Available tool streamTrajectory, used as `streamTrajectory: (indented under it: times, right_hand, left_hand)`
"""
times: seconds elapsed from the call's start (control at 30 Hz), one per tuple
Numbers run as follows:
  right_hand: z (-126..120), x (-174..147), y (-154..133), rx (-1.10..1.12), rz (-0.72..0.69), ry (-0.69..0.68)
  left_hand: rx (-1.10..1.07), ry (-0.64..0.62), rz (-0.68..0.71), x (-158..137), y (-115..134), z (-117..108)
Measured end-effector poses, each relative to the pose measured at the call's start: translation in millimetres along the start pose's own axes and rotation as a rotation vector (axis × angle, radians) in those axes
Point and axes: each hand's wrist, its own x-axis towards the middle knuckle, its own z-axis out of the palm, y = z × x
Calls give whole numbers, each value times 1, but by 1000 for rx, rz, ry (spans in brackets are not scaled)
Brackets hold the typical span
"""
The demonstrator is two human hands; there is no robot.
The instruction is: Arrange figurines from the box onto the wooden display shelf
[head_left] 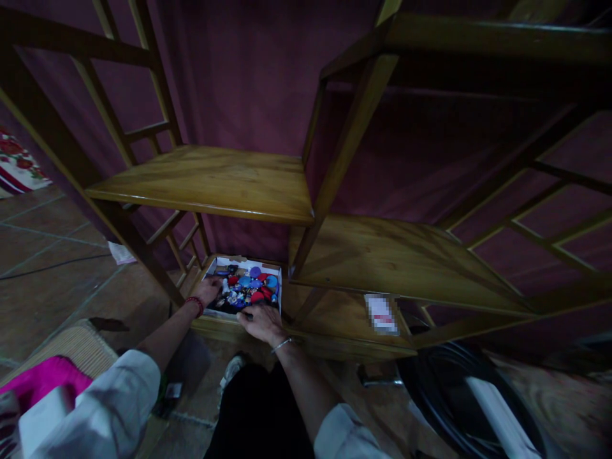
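A shallow white cardboard box [280, 294] rests on the bottom shelf of a wooden rack, filled with small red, blue, purple and black items [251, 288], several of them round. My left hand [208, 291], with a red bead bracelet at its wrist, lies over the box's left side, its fingers curled inward. At the front right, my right hand [264, 323] grips the box's front edge, the thumb near the outside and the other fingers over the rim. Dim light hides the fingertips and the exact kind of the items.
A wooden shelf [210, 182] overhangs the box, and another shelf [406, 261] extends to the right. A white packet [381, 313] lies on the lower right shelf. A black round seat [471, 401] stands at the right; a woven stool [76, 350] with pink cloth [52, 379] is at the left.
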Motion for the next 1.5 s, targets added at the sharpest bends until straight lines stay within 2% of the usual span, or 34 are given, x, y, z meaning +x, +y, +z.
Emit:
streamTrajectory:
  times: [0.3,0.47,0.57,0.9,1.07,1.27,1.5]
  right_hand:
    - [7,6,2,33,79,96]
    - [3,4,0,30,86,138]
    - [0,2,-2,8,86,136]
    - [1,5,-6,-21,188,77]
    - [4,8,-4,-23,188,86]
    - [3,9,-5,-15,184,97]
    - [2,12,-5,-12,212,115]
  left_hand:
    - [-81,-87,58,-20,22,21]
    - [9,-119,114,-31,36,30]
    - [105,-96,133,-35,40,33]
    - [343,-50,198,-52,38,39]
    - [411,-45,207,-63,33,34]
    - [430,-51,251,-65,26,31]
    - [383,-55,277,-55,26,29]
